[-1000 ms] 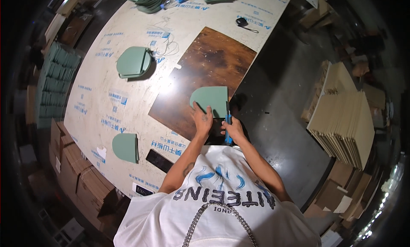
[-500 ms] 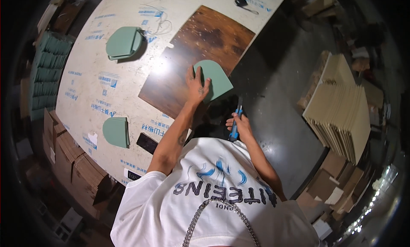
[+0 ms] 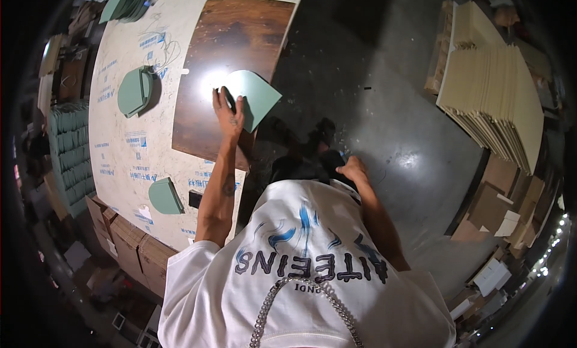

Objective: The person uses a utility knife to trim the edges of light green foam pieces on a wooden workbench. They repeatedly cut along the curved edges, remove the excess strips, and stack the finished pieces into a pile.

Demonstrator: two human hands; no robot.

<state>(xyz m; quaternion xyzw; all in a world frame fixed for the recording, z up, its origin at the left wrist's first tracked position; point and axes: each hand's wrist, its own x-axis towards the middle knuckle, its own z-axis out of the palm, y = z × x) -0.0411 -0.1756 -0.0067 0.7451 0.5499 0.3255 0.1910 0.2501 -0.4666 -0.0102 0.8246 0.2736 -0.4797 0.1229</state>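
Note:
My left hand [image 3: 231,115] rests with fingers apart on a green panel [image 3: 259,97], rounded on one side and pointed at its right corner. The panel lies on a dark wood-grain board [image 3: 237,38], its right part reaching past the board's edge. Low beside my right leg, my right hand [image 3: 354,168] is closed on a utility knife; only a bit of blue shows and the blade is hidden. On the table left of the board sit a small stack of green panels [image 3: 133,92] and, nearer me, more rounded green panels [image 3: 163,196].
The white table [image 3: 114,137] bears blue print, a dark phone [image 3: 195,198] and loose string [image 3: 170,50]. More green panels [image 3: 126,5] lie at its far end. Green stacks [image 3: 71,158] and cardboard [image 3: 129,243] stand left. Beige boards [image 3: 487,98] stand on the right across the grey floor.
My view has shifted right, so the table sits further left. My right hand has lowered with the utility knife, which is now mostly hidden. The left hand stays on the green panel.

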